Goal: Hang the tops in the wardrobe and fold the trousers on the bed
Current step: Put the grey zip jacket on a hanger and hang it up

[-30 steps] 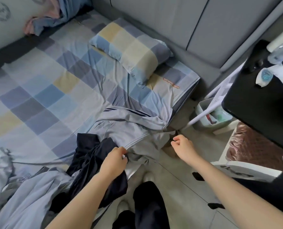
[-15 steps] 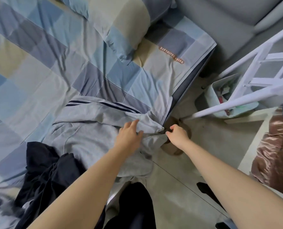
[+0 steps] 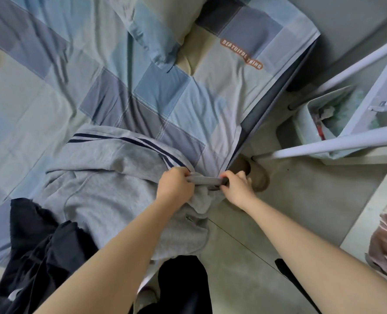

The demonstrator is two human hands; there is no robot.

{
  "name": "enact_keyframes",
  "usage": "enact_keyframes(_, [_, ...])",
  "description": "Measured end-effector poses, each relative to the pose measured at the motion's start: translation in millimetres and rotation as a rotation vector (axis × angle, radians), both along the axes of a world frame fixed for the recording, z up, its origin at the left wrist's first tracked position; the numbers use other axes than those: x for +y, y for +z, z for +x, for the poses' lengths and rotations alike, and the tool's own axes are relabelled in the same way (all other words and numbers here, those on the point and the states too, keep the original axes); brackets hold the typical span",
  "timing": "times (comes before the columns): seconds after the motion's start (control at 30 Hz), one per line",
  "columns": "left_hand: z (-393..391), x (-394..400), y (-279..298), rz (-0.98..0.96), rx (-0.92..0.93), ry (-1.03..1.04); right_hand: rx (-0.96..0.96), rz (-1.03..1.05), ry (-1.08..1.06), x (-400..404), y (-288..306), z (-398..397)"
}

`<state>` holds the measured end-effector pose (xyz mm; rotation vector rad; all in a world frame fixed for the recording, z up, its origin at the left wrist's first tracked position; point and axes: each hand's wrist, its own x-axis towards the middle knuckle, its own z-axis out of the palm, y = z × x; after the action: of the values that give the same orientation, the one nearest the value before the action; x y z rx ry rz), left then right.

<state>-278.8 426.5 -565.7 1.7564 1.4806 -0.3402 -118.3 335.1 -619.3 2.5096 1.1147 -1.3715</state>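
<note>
We judge we're at the start of the trouser-folding step: both hands have hold of the grey trousers (image 3: 111,182) at what looks like the waistband.

Left hand (image 3: 175,189) is curled around the band's left end; right hand (image 3: 237,188) pinches the right end. The short stretch of band between them is taut. Both are closed on fabric, nothing loose.

Where the trousers lie: crumpled on the bed (image 3: 233,91) near its corner edge, spreading from the hands out toward 9 and 10 o'clock. The dark side stripes (image 3: 129,141) run off at 10 o'clock from the left hand. A fold of the same grey fabric hangs over the bed edge at 6 o'clock of the hands, toward the floor (image 3: 301,211).

A dark garment (image 3: 40,245) sits at 8 o'clock of the left hand, overlapping the grey fabric's lower edge. Can't tell whether it's a top or trousers.

Next move, as we read it: lift by the band, shake the legs free, lay them flat on open sheet toward 11 o'clock, legs aligned. Watch that the dark garment doesn't get dragged along, and that the hanging part doesn't brush the floor.

Pillow (image 3: 165,26) is at 12 o'clock, well apart.
</note>
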Motion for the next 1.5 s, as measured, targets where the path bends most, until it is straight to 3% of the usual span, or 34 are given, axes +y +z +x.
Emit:
enact_keyframes(0.1, [-25.9, -11.6, 18.4, -0.068, -0.123, 0.165, -0.023, -0.041, 0.072, 0.4, 7.4, -7.2])
enact_keyframes(0.3, [-53.5, -23.3, 75.3, -0.423, -0.543, 0.904, 0.003, -0.163, 0.225, -0.9, 38.1, -26.6])
enact_keyframes(0.43, [-74.0, -22.7, 123.8, -0.482, -0.744, 1.098, 0.400, -0.106, -0.099, -3.1, 85.3, -32.8])
enact_keyframes(0.53, [-96.2, -19.7, 167.4, -0.419, -0.735, 1.019, 0.591, -0.107, -0.345, -10.2, 129.8, -39.8])
enact_keyframes(0.7, [-119.9, -11.2, 237.4, 0.019, -0.412, 0.646, 0.792, 0.086, -0.861, -12.6, 216.1, -64.5])
enact_keyframes(0.9, [-145.7, 2.3, 335.9, 0.156, -0.655, 0.732, 0.700, 0.498, -1.071, 15.1, 353.9, -114.6])
enact_keyframes(1.1, [-174.0, 35.2, 462.6, 0.165, -1.041, 0.879, 0.741, 0.823, -1.040, 52.9, 517.2, -167.3])
enact_keyframes(1.37, [-208.4, 24.6, 634.5, 0.248, -1.391, 0.663, 0.701, 1.261, -0.778, 18.6, 710.3, -199.1])
enact_keyframes(1.43, [-214.4, 12.7, 667.0, 0.205, -1.411, 0.595, 0.605, 1.365, -0.731, -0.7, 741.2, -201.7])
enact_keyframes(1.5, [-218.5, 2.6, 687.2, 0.158, -1.321, 0.498, 0.388, 1.418, -0.669, -21.5, 760.0, -198.3])
